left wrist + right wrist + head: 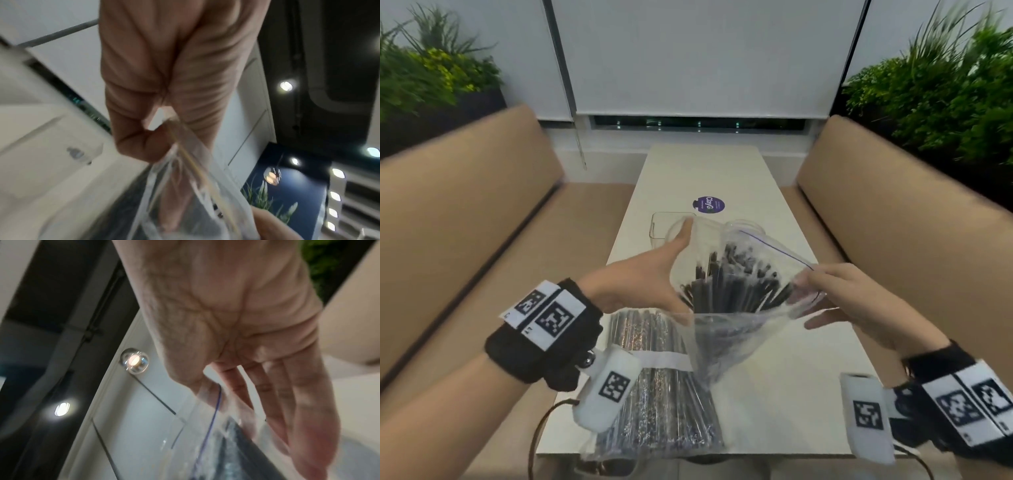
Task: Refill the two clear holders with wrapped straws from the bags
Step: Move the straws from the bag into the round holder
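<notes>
I hold a clear zip bag (722, 329) up over the white table (784, 394), its mouth spread wide. Black wrapped straws (732, 281) stand bunched inside it. My left hand (654, 274) pinches the bag's left rim, thumb raised; the left wrist view shows that hand (160, 129) closed on the plastic (185, 203). My right hand (835, 294) pinches the right rim by the blue zip line, seen close in the right wrist view (236, 369). Behind the bag stand a square clear holder (664, 226) and a round one (748, 226), both partly hidden.
A second bag of straws (657, 383) lies flat on the table's near end under my left wrist. A purple round sticker (709, 205) sits mid-table. Tan bench seats (465, 212) (893, 212) flank the table, with plants behind them.
</notes>
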### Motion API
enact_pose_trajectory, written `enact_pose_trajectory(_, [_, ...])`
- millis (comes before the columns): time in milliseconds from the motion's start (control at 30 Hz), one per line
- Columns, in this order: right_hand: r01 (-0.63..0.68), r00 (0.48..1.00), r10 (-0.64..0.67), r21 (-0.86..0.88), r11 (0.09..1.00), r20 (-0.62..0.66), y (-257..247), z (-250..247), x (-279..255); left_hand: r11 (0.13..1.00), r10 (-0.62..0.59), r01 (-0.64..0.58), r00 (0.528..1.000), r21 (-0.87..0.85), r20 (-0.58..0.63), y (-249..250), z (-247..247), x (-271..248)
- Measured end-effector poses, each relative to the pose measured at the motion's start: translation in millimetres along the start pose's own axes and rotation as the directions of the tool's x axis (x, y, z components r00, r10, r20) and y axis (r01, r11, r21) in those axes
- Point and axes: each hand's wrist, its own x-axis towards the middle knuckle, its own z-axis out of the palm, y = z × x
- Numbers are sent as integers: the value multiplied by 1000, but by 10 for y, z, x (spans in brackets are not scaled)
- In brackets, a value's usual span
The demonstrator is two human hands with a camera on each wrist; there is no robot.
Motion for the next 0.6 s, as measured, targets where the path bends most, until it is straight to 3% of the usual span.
enact_pose_trajectory(100, [25, 981, -68, 222, 975, 184, -24, 129, -61, 981, 75, -56, 993, -187, 96, 19, 97, 8])
enact_pose_trajectory(167, [27, 975, -81, 254, 967, 206, -8, 214, -76, 984, 165, -157, 980, -81, 107, 2, 177, 17])
enact_pose_trajectory(267, [93, 994, -103, 200, 975, 36, 83, 198, -69, 935, 239, -236, 971, 265, 21, -47, 196, -8])
enact_pose_trajectory(333, [148, 983, -127, 164, 975, -132, 159, 129, -55, 892, 235, -199, 971, 406, -39, -91, 148, -51])
enact_pose_trajectory(400, [169, 971, -131, 190, 967, -198, 211, 139, -47, 875, 190, -123, 977, 468, -99, -141, 121, -65])
enact_pose_trajectory(500, [113, 993, -92, 368, 923, -75, 257, 314, -24, 898, 187, -136, 979, 419, -83, -195, 260, -20])
enact_pose_trajectory(600, [-20, 999, -4, 660, 751, 35, 219, 477, -2, 944, 248, -241, 969, 224, -7, -233, 448, 11])
